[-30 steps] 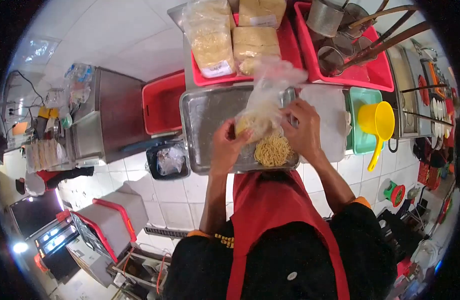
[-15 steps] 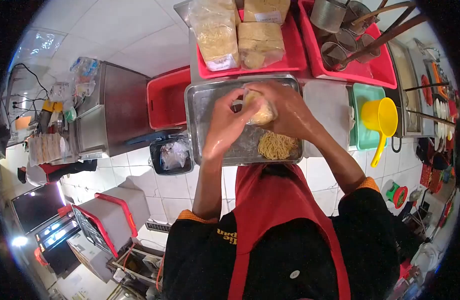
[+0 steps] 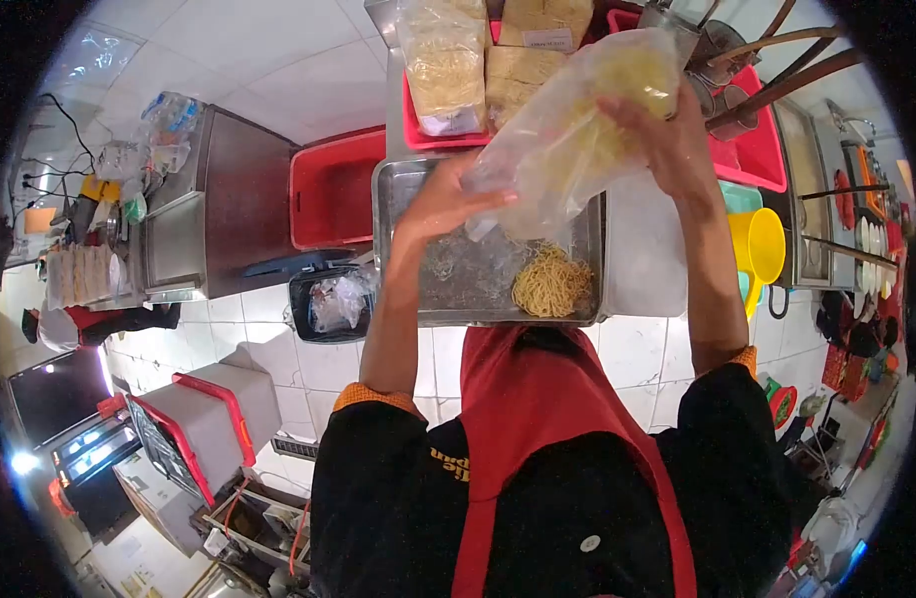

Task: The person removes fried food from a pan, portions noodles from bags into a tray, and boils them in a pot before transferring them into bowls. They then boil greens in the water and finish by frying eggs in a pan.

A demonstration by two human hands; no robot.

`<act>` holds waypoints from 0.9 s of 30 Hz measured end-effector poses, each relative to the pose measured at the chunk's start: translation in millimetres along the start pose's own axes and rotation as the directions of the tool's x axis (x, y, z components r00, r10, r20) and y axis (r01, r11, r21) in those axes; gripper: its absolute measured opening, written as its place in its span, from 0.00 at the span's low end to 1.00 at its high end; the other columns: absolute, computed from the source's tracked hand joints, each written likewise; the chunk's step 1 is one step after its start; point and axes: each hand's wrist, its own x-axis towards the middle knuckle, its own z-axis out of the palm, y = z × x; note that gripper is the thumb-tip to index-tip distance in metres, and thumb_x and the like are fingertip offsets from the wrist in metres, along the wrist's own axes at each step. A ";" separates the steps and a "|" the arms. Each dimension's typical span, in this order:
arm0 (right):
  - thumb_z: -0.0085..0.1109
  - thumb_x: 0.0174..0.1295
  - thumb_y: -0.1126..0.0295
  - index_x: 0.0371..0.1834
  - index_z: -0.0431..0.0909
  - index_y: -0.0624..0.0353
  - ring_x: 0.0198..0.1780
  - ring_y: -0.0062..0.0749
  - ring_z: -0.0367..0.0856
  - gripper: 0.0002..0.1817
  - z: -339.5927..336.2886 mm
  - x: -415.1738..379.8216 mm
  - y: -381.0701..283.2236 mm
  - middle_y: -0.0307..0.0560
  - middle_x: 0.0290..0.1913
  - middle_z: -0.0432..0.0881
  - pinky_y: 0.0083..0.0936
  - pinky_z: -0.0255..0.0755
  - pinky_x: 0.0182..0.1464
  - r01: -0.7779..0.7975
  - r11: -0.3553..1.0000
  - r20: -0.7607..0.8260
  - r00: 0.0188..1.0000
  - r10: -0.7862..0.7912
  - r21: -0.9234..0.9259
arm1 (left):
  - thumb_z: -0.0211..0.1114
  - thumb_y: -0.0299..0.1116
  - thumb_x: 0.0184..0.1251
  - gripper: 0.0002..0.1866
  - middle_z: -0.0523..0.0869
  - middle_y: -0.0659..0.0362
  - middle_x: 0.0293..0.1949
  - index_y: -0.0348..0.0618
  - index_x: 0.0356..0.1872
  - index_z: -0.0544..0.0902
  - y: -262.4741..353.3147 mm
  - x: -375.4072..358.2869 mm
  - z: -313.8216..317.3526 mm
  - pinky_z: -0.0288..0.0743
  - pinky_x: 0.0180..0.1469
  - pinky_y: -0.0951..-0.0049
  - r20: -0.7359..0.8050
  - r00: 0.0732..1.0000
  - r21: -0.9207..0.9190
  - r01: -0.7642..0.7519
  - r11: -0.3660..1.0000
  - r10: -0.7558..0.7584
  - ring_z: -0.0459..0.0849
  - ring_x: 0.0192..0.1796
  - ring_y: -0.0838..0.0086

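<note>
A clear plastic bag (image 3: 542, 149) with a yellow, blurred mass inside stretches slantwise between my two hands. My right hand (image 3: 667, 145) grips its fuller upper end, near the pink trays. At the lower left end, my left hand (image 3: 443, 204) holds the bag's loose edge between thumb and fingers. Below the bag lies a metal tray (image 3: 458, 299). A small heap of yellow noodles (image 3: 552, 282) sits in the tray's near right corner, and a few thin scraps lie on its bottom.
Bagged noodle blocks (image 3: 448, 80) fill a pink tray behind. Metal strainers (image 3: 732, 115) with long handles stand in another pink tray. A yellow dipper (image 3: 757, 244) is at the right. A red bin (image 3: 333, 194) and a black bin (image 3: 328, 304) holding plastic stand left.
The bag was bunched between both hands over the tray; now it is spread out and raised. My right hand moved up and right, my left hand slightly left.
</note>
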 end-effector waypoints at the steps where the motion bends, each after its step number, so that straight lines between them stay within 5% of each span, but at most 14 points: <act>1: 0.62 0.56 0.71 0.51 0.71 0.62 0.45 0.28 0.80 0.20 -3.6 -2.9 -2.0 0.44 0.47 0.78 0.26 0.77 0.46 0.023 0.985 0.021 0.999 -0.027 0.173 | 0.75 0.41 0.49 0.44 0.75 0.51 0.58 0.38 0.66 0.62 -1.2 -0.9 -4.9 0.67 0.60 0.67 0.000 1.000 0.001 -0.003 1.000 0.003 0.72 0.60 0.70; 4: 0.58 0.59 0.68 0.52 0.72 0.61 0.49 0.33 0.79 0.18 -19.9 12.1 31.3 0.44 0.49 0.78 0.32 0.76 0.51 -0.014 0.774 0.012 1.000 0.008 0.633 | 0.67 0.36 0.61 0.29 0.78 0.53 0.55 0.39 0.62 0.68 37.0 -7.4 -13.7 0.71 0.55 0.71 -0.115 0.989 -0.114 0.084 0.990 -0.097 0.76 0.55 0.73; 6: 0.56 0.60 0.66 0.53 0.71 0.60 0.52 0.34 0.77 0.19 -34.6 28.5 77.2 0.46 0.50 0.78 0.33 0.73 0.54 -0.013 0.707 0.015 1.000 0.003 0.707 | 0.59 0.36 0.67 0.21 0.80 0.54 0.52 0.40 0.59 0.71 59.6 -10.3 -15.0 0.72 0.54 0.70 -0.250 0.967 -0.690 -0.210 0.692 0.044 0.78 0.52 0.72; 8: 0.54 0.61 0.65 0.55 0.70 0.59 0.55 0.35 0.74 0.20 -31.9 30.0 91.1 0.48 0.50 0.77 0.34 0.71 0.58 -0.005 0.632 0.014 1.000 -0.009 0.775 | 0.57 0.38 0.66 0.21 0.78 0.51 0.52 0.39 0.58 0.71 -6.7 -2.2 -22.4 0.71 0.54 0.63 -0.379 0.925 -0.173 -0.051 0.984 -0.018 0.78 0.53 0.65; 9: 0.51 0.62 0.58 0.55 0.70 0.59 0.58 0.38 0.73 0.22 -20.0 28.6 83.5 0.49 0.53 0.76 0.38 0.67 0.61 -0.062 0.480 0.009 0.993 0.114 0.875 | 0.59 0.37 0.64 0.23 0.76 0.49 0.53 0.38 0.58 0.71 -31.7 -3.6 -16.3 0.71 0.54 0.60 -0.468 0.882 0.278 0.197 0.940 -0.046 0.77 0.55 0.61; 11: 0.45 0.64 0.46 0.56 0.71 0.58 0.61 0.42 0.70 0.28 -0.4 41.6 80.4 0.52 0.58 0.73 0.43 0.60 0.66 -0.061 0.284 -0.005 0.974 0.225 0.957 | 0.64 0.35 0.57 0.25 0.74 0.45 0.54 0.37 0.55 0.72 -107.6 -16.2 9.2 0.70 0.54 0.59 -0.395 0.872 0.784 0.158 0.600 0.287 0.76 0.53 0.55; 15: 0.33 0.64 0.35 0.62 0.63 0.59 0.59 0.47 0.70 0.39 9.9 61.4 150.6 0.53 0.55 0.74 0.43 0.69 0.58 -0.251 -0.130 0.281 0.883 0.375 0.959 | 0.71 0.36 0.50 0.24 0.71 0.43 0.55 0.39 0.48 0.77 -105.2 -39.6 35.5 0.68 0.56 0.61 -0.417 0.909 0.718 0.322 0.618 0.011 0.74 0.54 0.51; 16: 0.33 0.64 0.35 0.62 0.63 0.59 0.59 0.47 0.70 0.39 7.1 55.3 156.0 0.53 0.55 0.74 0.43 0.69 0.58 -0.240 -0.124 0.269 0.891 0.365 0.963 | 0.71 0.35 0.50 0.22 0.75 0.44 0.51 0.38 0.46 0.78 -113.1 -36.1 30.6 0.70 0.54 0.61 -0.444 0.896 0.682 0.338 0.648 -0.001 0.77 0.50 0.53; 20: 0.52 0.61 0.44 0.56 0.70 0.62 0.55 0.41 0.71 0.32 17.3 31.5 135.8 0.51 0.53 0.74 0.39 0.69 0.55 -0.296 0.646 -0.099 0.859 0.502 0.703 | 0.71 0.30 0.49 0.16 0.82 0.53 0.32 0.36 0.40 0.80 -68.1 -24.4 12.4 0.75 0.41 0.65 -0.576 0.810 0.489 0.448 0.748 -0.109 0.81 0.33 0.62; 22: 0.58 0.59 0.47 0.55 0.71 0.63 0.55 0.39 0.71 0.31 12.7 41.9 134.8 0.51 0.53 0.73 0.37 0.71 0.52 -0.174 0.827 -0.298 0.877 0.378 0.535 | 0.68 0.29 0.55 0.13 0.83 0.60 0.26 0.35 0.40 0.79 -15.9 -4.1 0.4 0.74 0.34 0.73 -0.610 0.786 0.138 -0.023 0.990 0.103 0.80 0.28 0.75; 23: 0.61 0.56 0.49 0.51 0.72 0.64 0.51 0.39 0.74 0.30 11.6 49.7 119.5 0.50 0.49 0.76 0.37 0.72 0.48 0.029 0.994 -0.491 0.868 -0.076 -0.102 | 0.67 0.30 0.57 0.12 0.83 0.60 0.28 0.35 0.40 0.79 18.9 8.6 -4.4 0.73 0.33 0.75 -0.597 0.778 0.262 -0.044 0.964 0.198 0.79 0.30 0.79; 24: 0.64 0.54 0.50 0.48 0.74 0.65 0.47 0.39 0.77 0.29 12.6 56.7 102.7 0.49 0.44 0.78 0.37 0.74 0.44 0.149 0.693 -0.364 0.762 -0.535 -0.705 | 0.65 0.30 0.59 0.11 0.84 0.60 0.31 0.34 0.40 0.79 50.3 22.8 -7.9 0.72 0.33 0.78 -0.573 0.767 0.383 -0.061 0.922 0.289 0.79 0.31 0.82; 26: 0.66 0.51 0.56 0.42 0.77 0.62 0.37 0.43 0.81 0.22 28.0 67.1 80.7 0.49 0.32 0.82 0.37 0.74 0.39 0.292 0.715 -0.304 0.757 -0.579 -0.635 | 0.65 0.31 0.58 0.12 0.84 0.58 0.29 0.33 0.38 0.80 80.4 53.4 -12.5 0.74 0.34 0.77 -0.529 0.844 0.128 -0.026 0.991 0.090 0.82 0.32 0.79; 27: 0.63 0.52 0.59 0.42 0.77 0.60 0.39 0.47 0.81 0.19 29.0 71.6 83.6 0.53 0.35 0.82 0.40 0.74 0.42 0.143 0.720 -0.174 0.921 -0.348 -0.679 | 0.65 0.31 0.58 0.12 0.84 0.58 0.29 0.33 0.38 0.80 81.9 66.9 -13.5 0.74 0.34 0.77 -0.530 0.844 0.124 -0.026 0.992 0.088 0.82 0.32 0.79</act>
